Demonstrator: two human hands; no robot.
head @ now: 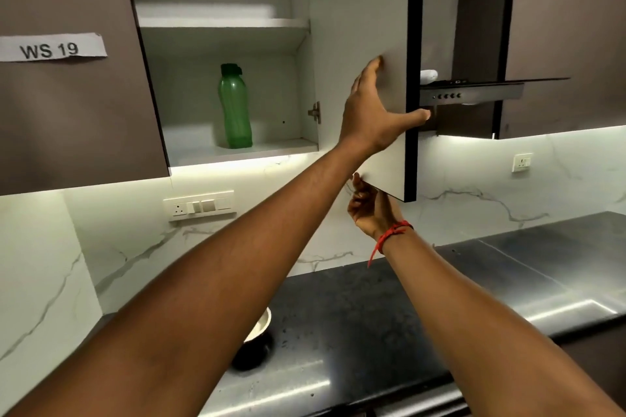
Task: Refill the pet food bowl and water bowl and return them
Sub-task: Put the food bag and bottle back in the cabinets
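Note:
A green water bottle [234, 108] with a dark green cap stands upright on the lower shelf of an open wall cabinet. The cabinet door [359, 17] is swung out to the right. My left hand [374, 112] lies flat against the door's inner face, thumb hooked over its dark edge. My right hand [371, 210], with a red thread on the wrist, grips the door's bottom corner from below. A white bowl [262, 323] sits on the dark counter under my left forearm, mostly hidden.
The upper cabinet shelf [223, 22] holds nothing visible. A closed door labelled WS 19 [50, 49] is at left. A chimney hood [474, 93] hangs to the right. A switch panel [200, 205] sits on the marble backsplash, and a steel counter section [542, 267] lies right.

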